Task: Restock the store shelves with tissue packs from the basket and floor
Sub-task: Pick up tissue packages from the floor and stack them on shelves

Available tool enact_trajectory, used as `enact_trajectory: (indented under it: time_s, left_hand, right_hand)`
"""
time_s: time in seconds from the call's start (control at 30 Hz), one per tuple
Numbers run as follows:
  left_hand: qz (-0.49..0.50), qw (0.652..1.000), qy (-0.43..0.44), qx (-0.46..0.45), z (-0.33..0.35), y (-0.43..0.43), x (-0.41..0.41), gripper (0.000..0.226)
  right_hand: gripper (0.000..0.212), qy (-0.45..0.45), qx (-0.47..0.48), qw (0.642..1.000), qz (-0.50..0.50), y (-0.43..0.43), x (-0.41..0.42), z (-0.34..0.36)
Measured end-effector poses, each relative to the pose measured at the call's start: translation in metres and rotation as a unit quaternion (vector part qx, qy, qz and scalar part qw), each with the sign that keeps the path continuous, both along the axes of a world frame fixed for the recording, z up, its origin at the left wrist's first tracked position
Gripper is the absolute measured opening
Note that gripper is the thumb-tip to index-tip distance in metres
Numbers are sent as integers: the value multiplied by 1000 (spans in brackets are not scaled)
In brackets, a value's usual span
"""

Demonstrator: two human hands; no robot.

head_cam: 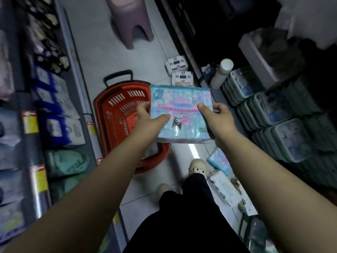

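The right shelf point(184, 44) was stacked with grey-green packs along its front edge, and the left shelf point(80, 84) carried blue-and-white bags. Between them, on the aisle floor, the red basket point(124, 106) stood beside the left shelf's edge, and I could see no packs in the part of it that showed.

I held 1 tissue pack point(180, 114) in the air above the floor, partly over the basket's right rim. Its long axis ran from side to side, straight across between my 2 hands, with its broad face up. It was pale blue with cartoon figures, pink lettering that read upside down to me, and a glossy, slightly crumpled wrap.

My left hand point(149, 115) gripped the left edge, thumb on top. My right hand point(217, 114) gripped the right edge the same way, its fingers curled round the side. The right shelf lay just beyond my right hand, so I judged that hand would lead and the pack would go in end first.

Smaller packs waited on the floor: 2 white packs point(177, 64) by the right shelf's edge and 2 more packs point(219, 161) near my shoes.
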State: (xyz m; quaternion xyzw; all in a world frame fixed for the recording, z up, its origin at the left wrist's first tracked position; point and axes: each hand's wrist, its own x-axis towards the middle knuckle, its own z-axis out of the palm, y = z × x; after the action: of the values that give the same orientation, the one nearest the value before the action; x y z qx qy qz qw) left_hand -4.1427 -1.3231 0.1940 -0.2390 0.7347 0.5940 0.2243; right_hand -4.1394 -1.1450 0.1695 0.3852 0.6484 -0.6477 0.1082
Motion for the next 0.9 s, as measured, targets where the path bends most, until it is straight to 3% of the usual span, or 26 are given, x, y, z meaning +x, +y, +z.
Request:
enact_trajectory:
  time_s: [0.27,0.47,0.9]
  left_hand:
    - [69,991,115,24,152,-69,39,49]
    - [162,964,209,-6,231,-118,61,48]
    - [385,847,348,-116,376,-195,84,45]
  right_hand:
    - [35,114,9,990,88,-69,5,159]
    - [30,199,-5,967,156,-133,-2,243]
    - [34,358,-95,856,360,-273,-59,381]
